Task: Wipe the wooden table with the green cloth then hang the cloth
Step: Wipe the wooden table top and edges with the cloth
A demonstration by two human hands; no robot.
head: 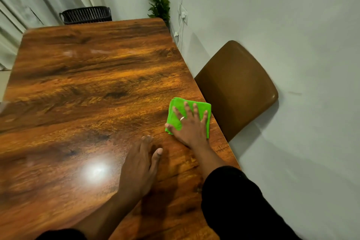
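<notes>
The right hand (190, 125) pressed flat-fingered on the green cloth (176, 117) near the wooden table (81, 87) edge beside a brown chair (237, 87), while the left hand (139, 167) rested flat, grasping nothing.

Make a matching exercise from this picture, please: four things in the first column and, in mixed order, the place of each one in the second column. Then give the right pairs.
Column one
1. green cloth
2. left hand
3. brown chair
4. black basket

Column two
A. beyond the far end of the wooden table
B. flat on bare wood, holding nothing
C. between the table and the wall
D. under the right hand, near the right edge of the table

Pairs: 1-D, 2-B, 3-C, 4-A
</notes>
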